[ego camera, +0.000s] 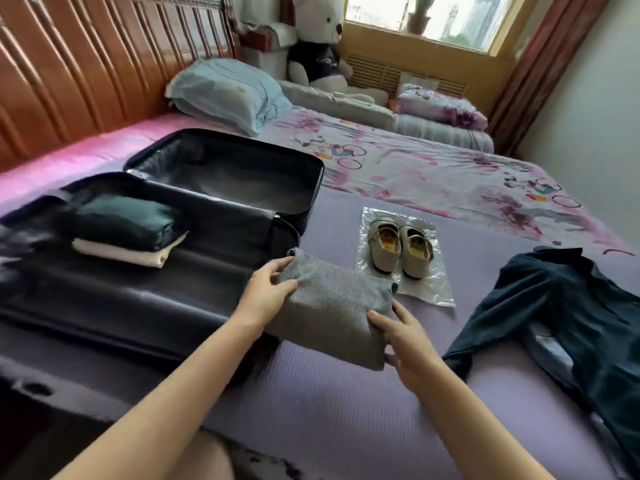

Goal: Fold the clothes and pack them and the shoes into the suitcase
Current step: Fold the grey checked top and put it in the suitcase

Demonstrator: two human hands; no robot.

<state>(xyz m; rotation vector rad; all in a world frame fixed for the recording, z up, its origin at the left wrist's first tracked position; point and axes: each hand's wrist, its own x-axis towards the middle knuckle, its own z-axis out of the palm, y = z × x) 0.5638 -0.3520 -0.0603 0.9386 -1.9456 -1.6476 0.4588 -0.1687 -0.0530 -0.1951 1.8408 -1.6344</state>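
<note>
A folded grey garment (pixel 329 306) sits raised between my hands, beside the right wall of the open black suitcase (pixel 145 306). My left hand (pixel 268 289) grips its left edge and my right hand (pixel 405 337) holds its right edge from below. Inside the suitcase's near half lie a folded dark green garment (pixel 121 220) on a folded cream one (pixel 128 252). A pair of beige shoes (pixel 398 247) stands on a clear plastic sheet (pixel 429 289) further back. A dark teal shirt (pixel 568 317) lies spread out at the right.
All of this is on a bed with a purple mat (pixel 346 410). Its far part has a floral sheet (pixel 433 168), a blue pillow (pixel 225 91), a plush bear (pixel 318 39) and rolled bedding (pixel 443 123). A wooden headboard (pixel 86 64) runs along the left.
</note>
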